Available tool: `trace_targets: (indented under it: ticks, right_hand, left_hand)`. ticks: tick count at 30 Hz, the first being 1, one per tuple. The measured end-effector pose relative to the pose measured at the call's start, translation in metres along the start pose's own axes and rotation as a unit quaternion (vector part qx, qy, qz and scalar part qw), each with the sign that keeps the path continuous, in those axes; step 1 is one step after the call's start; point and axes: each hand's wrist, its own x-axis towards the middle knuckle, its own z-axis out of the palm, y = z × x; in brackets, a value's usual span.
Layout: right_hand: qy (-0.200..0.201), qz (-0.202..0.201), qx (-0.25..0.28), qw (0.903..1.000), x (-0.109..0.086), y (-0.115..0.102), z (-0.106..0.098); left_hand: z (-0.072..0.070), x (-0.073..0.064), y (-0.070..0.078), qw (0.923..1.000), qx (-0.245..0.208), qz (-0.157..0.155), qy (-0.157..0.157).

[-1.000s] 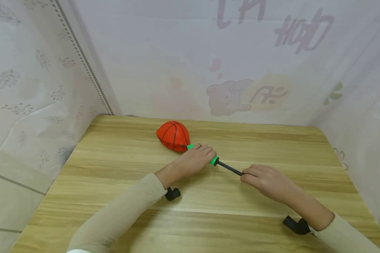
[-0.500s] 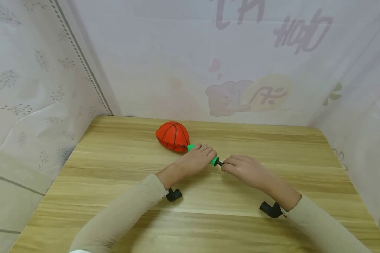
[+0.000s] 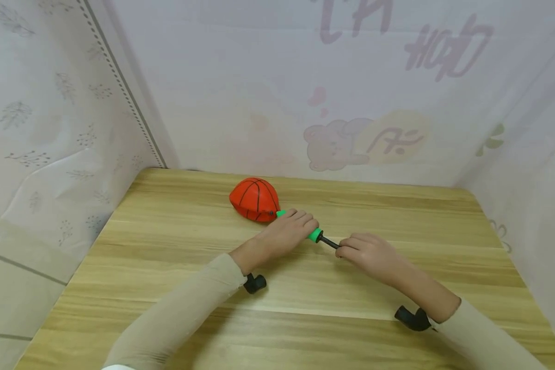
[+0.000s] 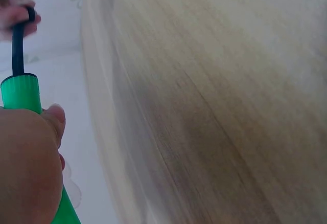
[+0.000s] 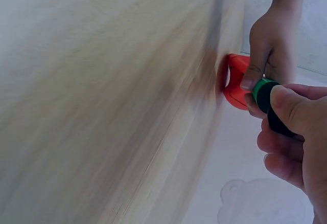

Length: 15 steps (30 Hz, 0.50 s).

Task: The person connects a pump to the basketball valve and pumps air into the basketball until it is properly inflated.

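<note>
A green hand pump (image 3: 314, 235) lies across the middle of the table, its tip end at a red, partly deflated basketball (image 3: 254, 198) with black lines. My left hand (image 3: 282, 234) grips the pump's green barrel; in the left wrist view the thumb (image 4: 55, 121) wraps round it. My right hand (image 3: 370, 257) holds the black handle at the end of the pump's rod (image 3: 329, 242), part of which shows between handle and barrel. The right wrist view shows the black handle (image 5: 278, 124) between thumb and curled fingers. The ball's near side is dented and sagging.
The wooden table (image 3: 305, 329) reaches back to a printed cloth wall (image 3: 213, 92), with another cloth (image 3: 41, 128) along the left. A black camera mount (image 3: 255, 283) sits at the left wrist, and a second black mount (image 3: 411, 318) at the right wrist.
My right hand pushed the rod in toward the barrel, then drew partly back out to the right. The left hand and the ball stay nearly in place.
</note>
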Motion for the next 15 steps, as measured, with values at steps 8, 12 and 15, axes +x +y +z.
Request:
trace_targets:
  ticks: [8,12,15]
  right_hand:
    - [0.015,0.001,-0.016,0.9998,-0.020,-0.011,-0.020]
    - [0.010,0.010,-0.021,0.9997,-0.029,-0.015,-0.027]
    - [0.013,0.014,-0.019,0.9996,-0.035,-0.017,-0.029]
  left_hand:
    - [-0.003,-0.002,0.000,0.9999,-0.014,0.004,-0.005]
    - [-0.004,-0.004,-0.001,0.9999,-0.013,0.007,-0.003]
    - [-0.005,-0.005,-0.002,0.9999,-0.011,0.007,0.000]
